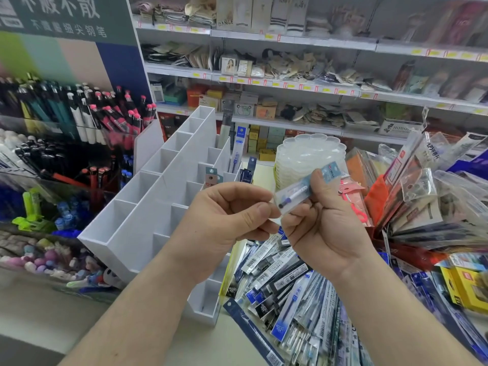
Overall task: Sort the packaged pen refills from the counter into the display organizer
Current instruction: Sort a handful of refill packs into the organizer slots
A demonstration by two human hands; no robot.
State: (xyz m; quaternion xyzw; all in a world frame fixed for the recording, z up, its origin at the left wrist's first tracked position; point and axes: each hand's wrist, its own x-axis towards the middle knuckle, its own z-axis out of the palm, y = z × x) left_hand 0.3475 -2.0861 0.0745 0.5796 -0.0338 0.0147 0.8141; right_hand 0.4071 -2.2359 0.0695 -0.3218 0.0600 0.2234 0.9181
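A clear refill packet (298,192) with a light blue header is held tilted in front of me. My right hand (324,228) grips its middle, and my left hand (227,217) pinches its lower end between thumb and fingers. Both hands hover above the white display organizer (148,207), whose stepped compartments run from near centre to the far back. A few refill packets (237,151) stand upright in its far right slots. A large heap of packaged pen refills (295,294) lies on the counter, below and right of my hands.
Pen displays (79,120) fill the left side. A stack of clear plastic trays (309,159) stands behind my hands. Bagged stationery (422,196) piles up at right, with a yellow box (464,289) near the edge. Shop shelves (290,83) line the back.
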